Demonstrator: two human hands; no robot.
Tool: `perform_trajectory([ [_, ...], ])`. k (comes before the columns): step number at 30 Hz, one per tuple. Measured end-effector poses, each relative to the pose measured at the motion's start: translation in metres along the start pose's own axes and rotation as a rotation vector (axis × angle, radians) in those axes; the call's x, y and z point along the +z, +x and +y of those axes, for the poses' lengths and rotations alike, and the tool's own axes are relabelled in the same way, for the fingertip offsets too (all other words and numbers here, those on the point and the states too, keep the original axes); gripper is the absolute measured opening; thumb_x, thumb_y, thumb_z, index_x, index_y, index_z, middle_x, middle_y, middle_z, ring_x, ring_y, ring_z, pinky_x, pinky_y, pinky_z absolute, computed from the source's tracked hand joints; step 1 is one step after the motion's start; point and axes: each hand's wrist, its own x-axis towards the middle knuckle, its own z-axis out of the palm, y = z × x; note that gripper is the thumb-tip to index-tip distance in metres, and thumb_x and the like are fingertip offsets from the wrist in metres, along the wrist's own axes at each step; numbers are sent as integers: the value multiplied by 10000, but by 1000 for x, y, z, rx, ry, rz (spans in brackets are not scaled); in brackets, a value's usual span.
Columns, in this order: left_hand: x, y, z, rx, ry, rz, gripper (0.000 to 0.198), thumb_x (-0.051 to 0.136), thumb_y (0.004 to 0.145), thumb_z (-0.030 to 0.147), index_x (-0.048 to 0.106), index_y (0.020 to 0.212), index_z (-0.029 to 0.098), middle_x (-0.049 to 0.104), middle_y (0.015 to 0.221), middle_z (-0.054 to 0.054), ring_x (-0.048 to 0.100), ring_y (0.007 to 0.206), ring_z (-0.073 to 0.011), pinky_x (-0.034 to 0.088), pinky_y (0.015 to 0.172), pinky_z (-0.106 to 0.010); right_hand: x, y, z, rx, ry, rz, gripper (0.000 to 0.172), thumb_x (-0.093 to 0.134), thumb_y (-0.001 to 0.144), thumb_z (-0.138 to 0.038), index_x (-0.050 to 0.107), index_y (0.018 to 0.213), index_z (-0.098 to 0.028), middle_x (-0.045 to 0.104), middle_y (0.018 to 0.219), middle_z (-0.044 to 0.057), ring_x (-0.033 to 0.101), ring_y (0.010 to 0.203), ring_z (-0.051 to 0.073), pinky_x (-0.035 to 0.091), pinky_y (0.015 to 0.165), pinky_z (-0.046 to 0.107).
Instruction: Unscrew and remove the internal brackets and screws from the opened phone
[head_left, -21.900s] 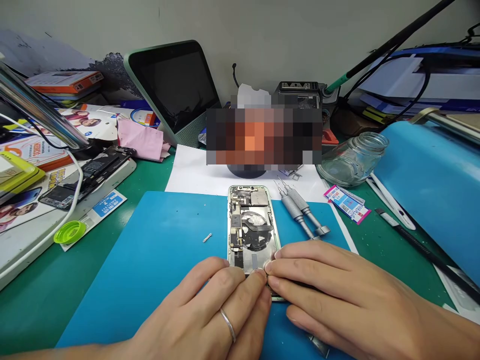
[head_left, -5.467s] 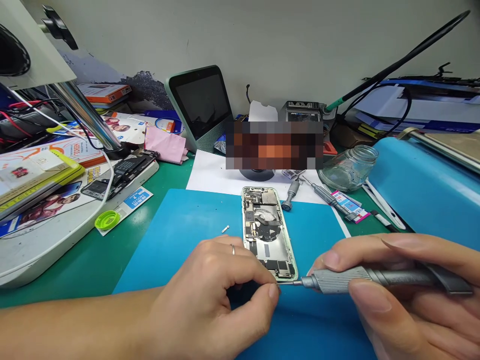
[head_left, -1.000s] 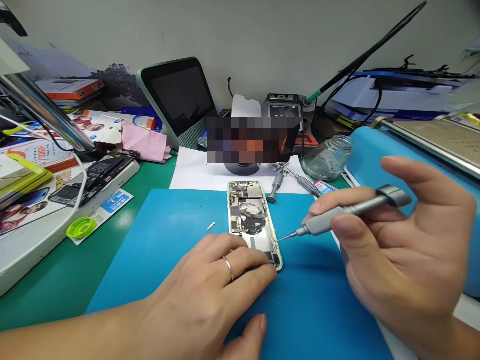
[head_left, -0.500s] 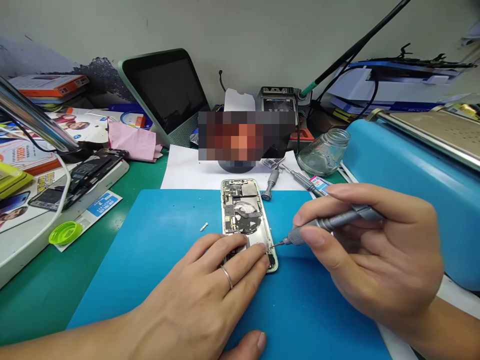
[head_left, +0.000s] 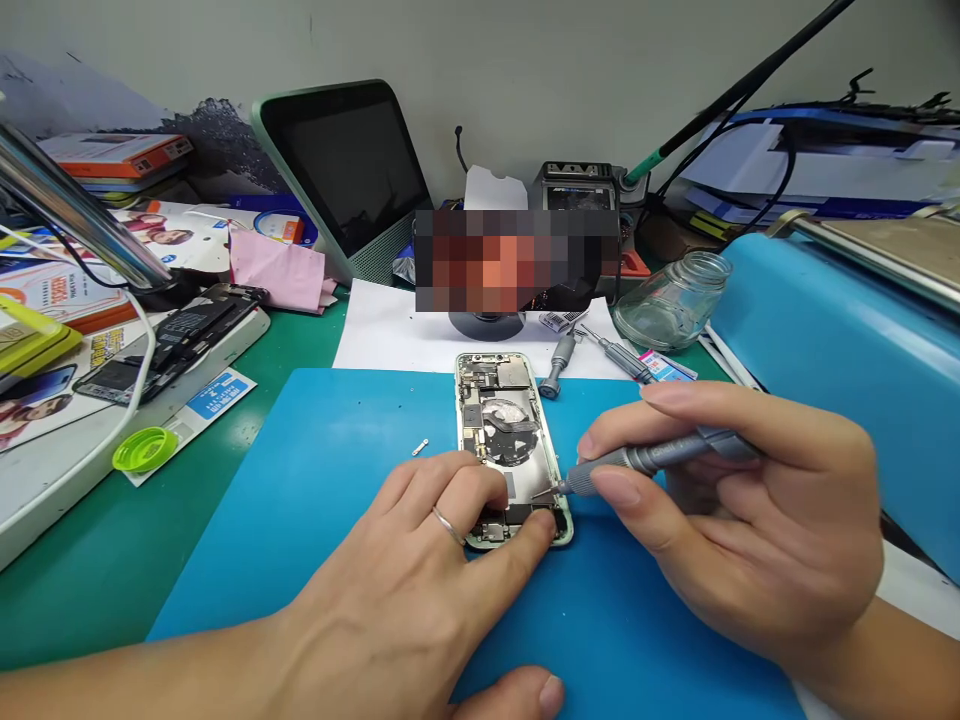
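Note:
An opened smartphone (head_left: 510,440) lies on the blue mat with its inner parts and a silver back plate exposed. Over its lower part rests my left hand (head_left: 442,550). Its index finger presses near the lower right corner, other fingers are bent at the left side, and the thumb is apart on the mat. In my right hand (head_left: 757,510) I hold a grey precision screwdriver (head_left: 652,455), pinched between thumb and fingers. Its thin tip is over the phone's lower right area; whether it touches is unclear. Left of the phone lies a small metal bracket (head_left: 421,447).
Two other screwdrivers, one grey (head_left: 557,365) and one slim (head_left: 616,355), lie behind the phone near a glass jar (head_left: 675,302). A blue machine (head_left: 832,370) borders the right. A green cap (head_left: 145,450) and a phone part (head_left: 176,340) are at left; a screen device (head_left: 341,165) stands behind.
The view has shifted slightly. My left fingers have drawn back and bent, uncovering more of the phone, while the index finger stays low right. The screwdriver tip has moved inward from the right edge.

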Motion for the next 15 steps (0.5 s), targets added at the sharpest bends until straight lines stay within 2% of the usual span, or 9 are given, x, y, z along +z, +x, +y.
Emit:
perform_trajectory([
  [7,2,1,-1,-46,-32,20,620,677,989,618,639,1476,236,636,1329,-150,597,1246,-376,563,993,-601,0,2,-2,-71,-35,-141,501,830,851,-102,692,1287,-309,835,892,12,801,673,202,708,638,299],
  [11,1,3,-2,-28,-39,4,631,674,993,613,620,1480,216,649,1283,-136,606,1226,-350,545,972,-552,2,4,-3,-30,-54,-115,456,821,863,-121,699,1255,-318,822,850,-4,772,623,204,688,588,323],
  [15,2,2,-2,-10,-31,35,607,648,1007,594,593,1485,225,645,1245,-104,623,1155,-315,499,923,-509,3,3,0,-7,-54,-74,532,818,842,-105,707,1312,-328,819,879,11,768,625,217,637,518,338],
])
